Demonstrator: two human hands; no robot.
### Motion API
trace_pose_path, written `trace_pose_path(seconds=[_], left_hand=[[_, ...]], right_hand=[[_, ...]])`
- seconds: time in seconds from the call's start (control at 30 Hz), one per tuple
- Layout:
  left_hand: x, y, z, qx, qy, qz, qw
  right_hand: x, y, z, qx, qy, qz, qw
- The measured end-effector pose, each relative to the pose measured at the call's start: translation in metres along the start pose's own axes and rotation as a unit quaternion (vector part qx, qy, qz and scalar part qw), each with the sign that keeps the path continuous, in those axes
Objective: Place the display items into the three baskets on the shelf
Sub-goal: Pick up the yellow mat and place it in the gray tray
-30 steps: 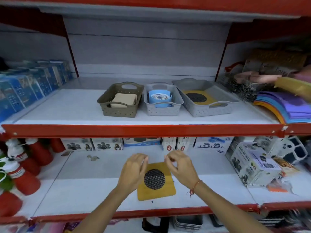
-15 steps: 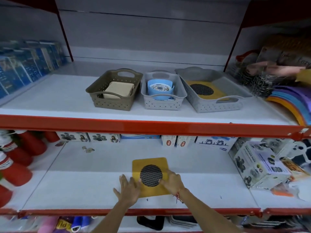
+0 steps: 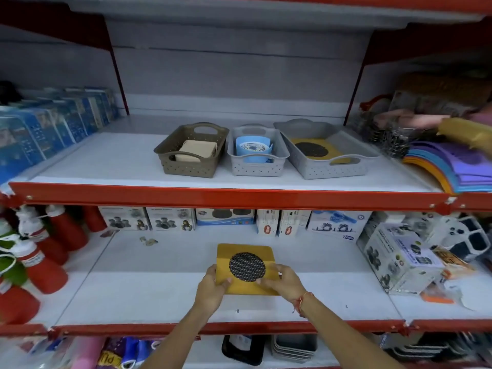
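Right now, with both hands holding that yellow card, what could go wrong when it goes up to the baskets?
The left hand and right hand pinch only the near edge of the yellow card, so it might bend or slip. The red shelf edge hangs above, and the card could catch on it when lifted. The wide grey basket already holds a similar card, so sliding this one in may snag.

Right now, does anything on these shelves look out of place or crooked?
Mostly tidy. The big grey basket on the upper shelf sits angled, unlike the two straight baskets beside it. On the lower shelf, a boxed item at right lies tilted, and small scraps lie loose near the back.
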State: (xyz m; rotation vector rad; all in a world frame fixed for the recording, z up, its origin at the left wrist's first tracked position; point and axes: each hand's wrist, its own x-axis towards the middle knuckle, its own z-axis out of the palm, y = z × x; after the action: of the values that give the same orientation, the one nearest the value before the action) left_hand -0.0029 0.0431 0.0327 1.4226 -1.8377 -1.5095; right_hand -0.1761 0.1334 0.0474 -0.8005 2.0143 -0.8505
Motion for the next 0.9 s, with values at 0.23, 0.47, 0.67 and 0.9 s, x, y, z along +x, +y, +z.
trace_pose_path(seconds=[0.23, 0.47, 0.67, 0.9], left_hand=[[-0.078, 0.036, -0.039, -0.119, -0.060, 0.097, 0.986], [-0.143, 0.075, -0.068, -0.127, -0.119, 0.184, 0.967], [-0.182, 0.130, -0.076, -0.122, -0.150, 0.267, 0.944], [-0.177, 0.206, -0.064, -0.100, -0.160, 0.325, 0.927]], right_hand=[[-0.078, -0.020, -0.024, -0.055, -0.013, -0.112, 0.992], [-0.160, -0.050, -0.054, -0.062, 0.025, -0.194, 0.979], [-0.211, -0.078, -0.097, -0.071, 0.070, -0.241, 0.965], [-0.229, -0.110, -0.160, -0.122, 0.155, -0.295, 0.935]])
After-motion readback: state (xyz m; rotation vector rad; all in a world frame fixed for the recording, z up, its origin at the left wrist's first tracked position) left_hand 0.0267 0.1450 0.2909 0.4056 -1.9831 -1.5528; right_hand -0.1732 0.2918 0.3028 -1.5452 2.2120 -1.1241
